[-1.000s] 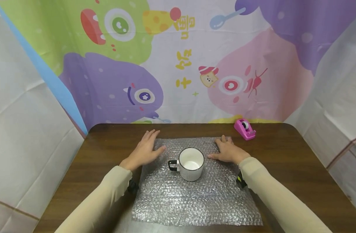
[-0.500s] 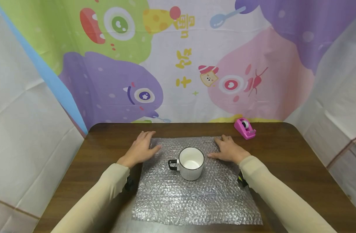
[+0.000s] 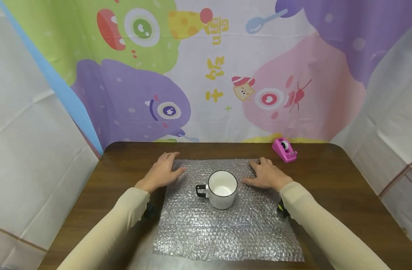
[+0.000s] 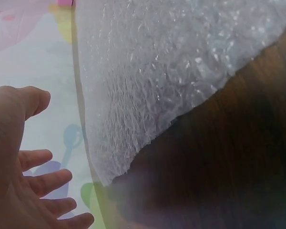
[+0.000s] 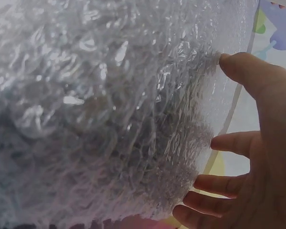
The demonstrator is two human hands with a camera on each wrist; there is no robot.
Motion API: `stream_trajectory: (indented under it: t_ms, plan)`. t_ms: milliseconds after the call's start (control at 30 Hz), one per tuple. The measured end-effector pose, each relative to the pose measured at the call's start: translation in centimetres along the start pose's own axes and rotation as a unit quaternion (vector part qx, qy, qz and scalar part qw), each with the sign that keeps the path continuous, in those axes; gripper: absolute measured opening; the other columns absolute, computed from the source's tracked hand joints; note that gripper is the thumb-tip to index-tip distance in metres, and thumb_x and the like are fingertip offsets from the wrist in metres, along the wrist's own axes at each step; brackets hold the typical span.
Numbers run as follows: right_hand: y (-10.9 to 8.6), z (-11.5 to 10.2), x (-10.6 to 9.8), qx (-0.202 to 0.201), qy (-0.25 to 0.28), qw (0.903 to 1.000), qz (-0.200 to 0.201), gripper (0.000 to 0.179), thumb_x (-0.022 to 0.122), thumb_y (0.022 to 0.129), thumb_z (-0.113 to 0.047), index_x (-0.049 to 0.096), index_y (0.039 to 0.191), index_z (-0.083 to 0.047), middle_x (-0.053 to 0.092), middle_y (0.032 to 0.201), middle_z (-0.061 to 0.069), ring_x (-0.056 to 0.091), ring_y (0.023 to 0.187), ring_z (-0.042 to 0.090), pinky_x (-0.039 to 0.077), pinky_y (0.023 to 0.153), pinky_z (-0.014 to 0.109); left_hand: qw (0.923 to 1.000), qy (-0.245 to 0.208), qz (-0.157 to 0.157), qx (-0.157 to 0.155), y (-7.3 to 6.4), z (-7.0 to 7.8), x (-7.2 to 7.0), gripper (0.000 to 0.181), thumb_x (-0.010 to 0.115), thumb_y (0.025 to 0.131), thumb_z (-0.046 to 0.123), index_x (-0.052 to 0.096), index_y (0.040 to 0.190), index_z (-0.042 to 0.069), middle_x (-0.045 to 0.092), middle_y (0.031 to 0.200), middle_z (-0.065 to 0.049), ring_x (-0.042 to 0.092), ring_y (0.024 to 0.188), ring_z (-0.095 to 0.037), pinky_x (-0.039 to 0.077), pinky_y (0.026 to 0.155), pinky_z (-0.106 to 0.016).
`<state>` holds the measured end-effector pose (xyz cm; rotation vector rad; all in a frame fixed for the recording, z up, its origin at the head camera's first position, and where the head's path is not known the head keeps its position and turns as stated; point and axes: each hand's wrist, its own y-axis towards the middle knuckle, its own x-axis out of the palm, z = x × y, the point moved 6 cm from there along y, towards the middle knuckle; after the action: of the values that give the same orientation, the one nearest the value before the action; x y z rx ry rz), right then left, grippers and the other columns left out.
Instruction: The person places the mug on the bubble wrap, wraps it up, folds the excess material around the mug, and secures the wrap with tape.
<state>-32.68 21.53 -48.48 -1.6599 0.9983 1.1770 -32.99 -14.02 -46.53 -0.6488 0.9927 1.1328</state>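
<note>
A white ribbed mug (image 3: 222, 197) with a dark rim and black handle stands upright on a sheet of bubble wrap (image 3: 206, 232). Its handle points left. Beside the sheet's far left corner is my left hand (image 3: 161, 173), thumb and fingers spread, holding nothing. In the left wrist view that hand (image 4: 19, 176) appears apart from the wrap's edge. My right hand (image 3: 267, 174) lies over the far right corner of the sheet. Its fingertips meet the bubble wrap in the right wrist view, with the fingers spread and fairly straight; firm contact is hard to judge.
A pink tape dispenser (image 3: 284, 149) sits near the back edge of the brown wooden table (image 3: 330, 195), to the right of the wrap. Behind the table hangs a cartoon-printed curtain (image 3: 199, 112). Pale sheets flank both sides.
My left hand has shifted slightly left, off the far left corner of the wrap. The right hand, mug and wrap stay in place; the head view has turned a little.
</note>
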Motion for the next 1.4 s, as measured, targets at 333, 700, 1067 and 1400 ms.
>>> stream_trajectory:
  t_ms: [333, 700, 1067, 1400]
  plan:
    - [-0.2, -0.4, -0.2, -0.016, -0.015, 0.9998, -0.001, 0.091, 0.063, 0.092, -0.065, 0.047, 0.151, 0.003, 0.044, 0.145, 0.038, 0.04, 0.139, 0.057, 0.041, 0.11, 0.066, 0.9997, 0.002, -0.018, -0.014, 0.0, -0.5, 0.2, 0.073, 0.06, 0.101, 0.045, 0.039, 0.154, 0.0, 0.045, 0.156, -0.024, 0.041, 0.145, -0.044, 0.038, 0.116, -0.061]
    - [0.3, -0.3, 0.1, -0.019, -0.021, 0.9995, -0.013, 0.091, 0.061, 0.094, -0.064, 0.043, 0.153, 0.003, 0.036, 0.153, 0.036, 0.035, 0.141, 0.06, 0.039, 0.111, 0.069, 0.9994, 0.015, -0.026, -0.017, 0.3, -0.8, 0.6, 0.068, 0.06, 0.102, 0.042, 0.042, 0.152, 0.0, 0.05, 0.152, -0.024, 0.047, 0.14, -0.043, 0.042, 0.112, -0.061]
    - [0.3, -0.3, 0.0, -0.016, -0.022, 0.9994, -0.023, 0.092, 0.062, 0.094, -0.064, 0.041, 0.154, 0.003, 0.036, 0.154, 0.036, 0.033, 0.141, 0.06, 0.038, 0.111, 0.07, 0.9989, 0.009, -0.041, -0.019, 0.7, -0.7, 0.7, 0.066, 0.061, 0.102, 0.04, 0.042, 0.152, 0.001, 0.049, 0.151, -0.026, 0.05, 0.136, -0.047, 0.044, 0.108, -0.062]
    - [0.3, -0.3, -0.1, -0.015, -0.01, 0.9994, -0.029, 0.091, 0.062, 0.094, -0.064, 0.041, 0.155, 0.0, 0.035, 0.155, 0.035, 0.031, 0.142, 0.061, 0.039, 0.108, 0.072, 0.9976, 0.048, -0.042, -0.026, 1.7, -1.3, 1.0, 0.067, 0.06, 0.101, 0.04, 0.042, 0.151, -0.001, 0.048, 0.151, -0.028, 0.048, 0.138, -0.047, 0.043, 0.11, -0.063]
